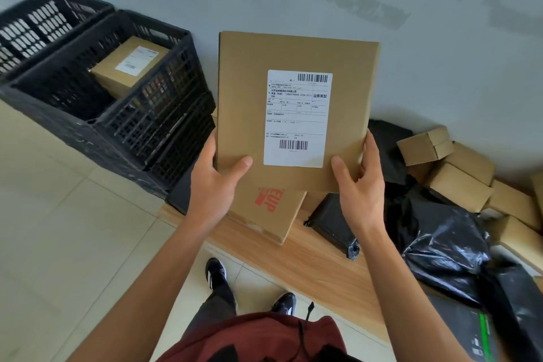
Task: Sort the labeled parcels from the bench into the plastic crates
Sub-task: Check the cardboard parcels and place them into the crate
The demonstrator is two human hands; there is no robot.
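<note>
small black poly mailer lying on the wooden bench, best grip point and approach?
Pinch the small black poly mailer across its narrow width near the middle, coming from above. It lies flat on the wooden bench, long axis running away from the person, both long edges showing. Its far end sits close under the flat labeled cardboard box held by left hand and right hand.

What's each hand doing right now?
Left hand: holding the flat cardboard parcel by its lower left edge.
Right hand: holding the same parcel's lower right edge.
</note>
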